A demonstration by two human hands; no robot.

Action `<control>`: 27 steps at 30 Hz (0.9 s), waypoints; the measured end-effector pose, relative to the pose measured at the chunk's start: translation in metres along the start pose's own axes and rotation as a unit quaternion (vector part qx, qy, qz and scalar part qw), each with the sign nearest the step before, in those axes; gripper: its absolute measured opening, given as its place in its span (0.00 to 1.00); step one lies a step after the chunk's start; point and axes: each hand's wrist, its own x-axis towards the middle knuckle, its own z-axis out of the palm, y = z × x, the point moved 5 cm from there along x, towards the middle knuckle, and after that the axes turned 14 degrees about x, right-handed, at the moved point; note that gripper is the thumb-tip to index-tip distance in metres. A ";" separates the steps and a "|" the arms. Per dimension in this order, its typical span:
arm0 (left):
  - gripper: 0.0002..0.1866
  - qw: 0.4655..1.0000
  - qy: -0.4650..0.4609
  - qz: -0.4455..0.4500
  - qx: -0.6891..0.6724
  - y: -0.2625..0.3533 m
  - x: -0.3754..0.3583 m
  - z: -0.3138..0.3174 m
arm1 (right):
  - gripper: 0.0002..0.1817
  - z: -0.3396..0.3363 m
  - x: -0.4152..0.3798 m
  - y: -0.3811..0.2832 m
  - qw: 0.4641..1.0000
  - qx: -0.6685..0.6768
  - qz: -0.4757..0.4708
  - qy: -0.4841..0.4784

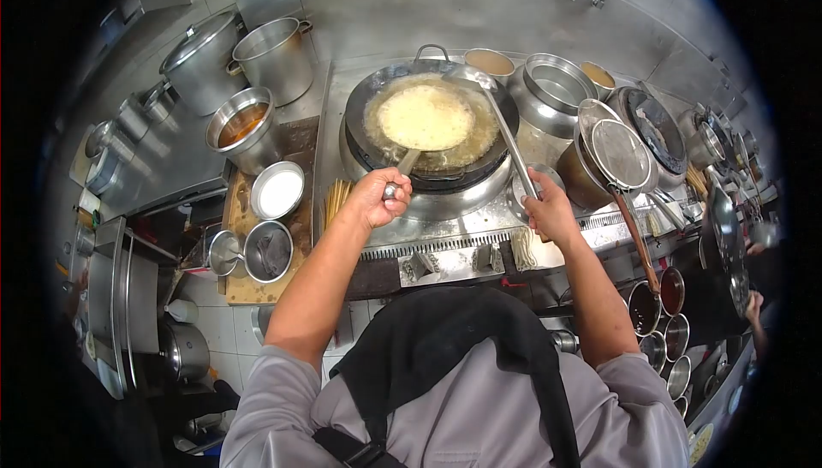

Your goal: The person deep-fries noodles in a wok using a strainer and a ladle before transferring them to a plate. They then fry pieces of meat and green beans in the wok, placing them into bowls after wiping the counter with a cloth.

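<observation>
My left hand (384, 198) is closed around the metal handle of what looks like a strainer (409, 160); its head is hidden under pale yellow, frothy food. That round mass of food (425, 117) sits in bubbling oil in a large dark wok (358, 108) on the stove. In my right hand (549, 208) is a long metal ladle (511, 138), gripped near the handle's end. The ladle's head reaches over the wok's far right side, beside the food.
Left of the wok stand a pot of reddish-brown liquid (242, 130), a bowl of white contents (278, 190) and tall pots (272, 61). On the right, strainers (621, 153) lie over a brown pot (579, 178), near a metal basin (558, 83). Another person's hand (754, 305) shows far right.
</observation>
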 end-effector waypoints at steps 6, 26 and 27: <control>0.12 1.000 -0.002 0.001 -0.011 -0.001 0.001 -0.002 | 0.32 -0.003 0.002 -0.002 1.000 0.016 -0.004 -0.003; 0.12 1.000 0.011 0.006 -0.001 0.000 0.003 -0.001 | 0.32 -0.003 0.005 -0.003 1.000 0.012 0.000 -0.006; 0.12 1.000 0.012 0.006 0.000 0.000 0.002 -0.002 | 0.32 -0.002 0.005 -0.003 1.000 0.025 0.002 -0.009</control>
